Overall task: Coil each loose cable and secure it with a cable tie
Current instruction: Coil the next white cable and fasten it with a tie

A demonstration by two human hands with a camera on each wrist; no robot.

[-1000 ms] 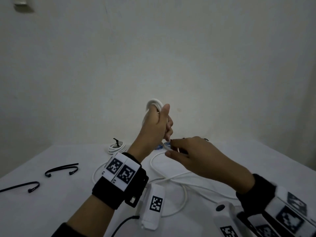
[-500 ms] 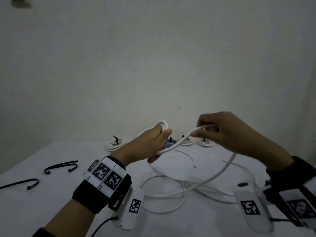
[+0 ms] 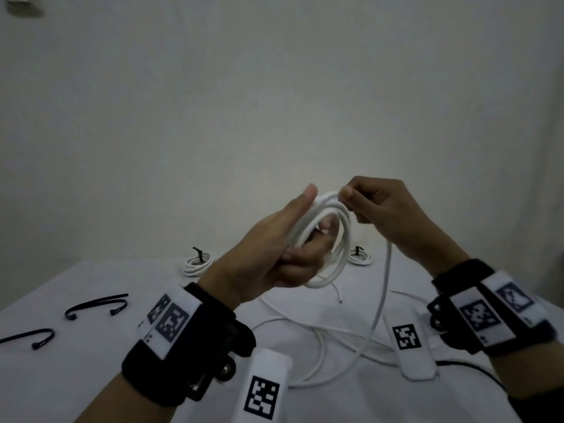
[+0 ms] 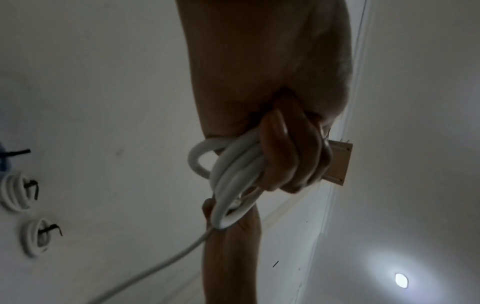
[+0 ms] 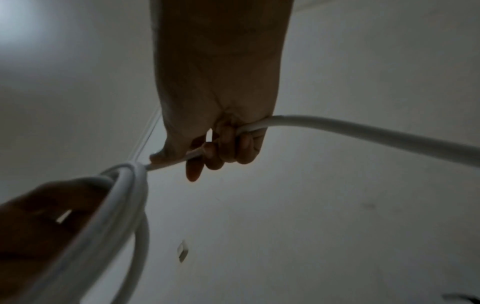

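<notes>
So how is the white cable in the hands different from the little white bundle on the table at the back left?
The cable in the hands is up in the air, held by the left hand and the right hand; the bundle on the table lies untouched. The held cable has no tie and a long loose tail; the bundle has a black tie and no tail. Both are white and looped.

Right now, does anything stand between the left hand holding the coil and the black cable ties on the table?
Nothing visible does. The left hand grips the white coil above the table; the nearer black cable tie lies to its lower left with only bare tabletop between.
</notes>
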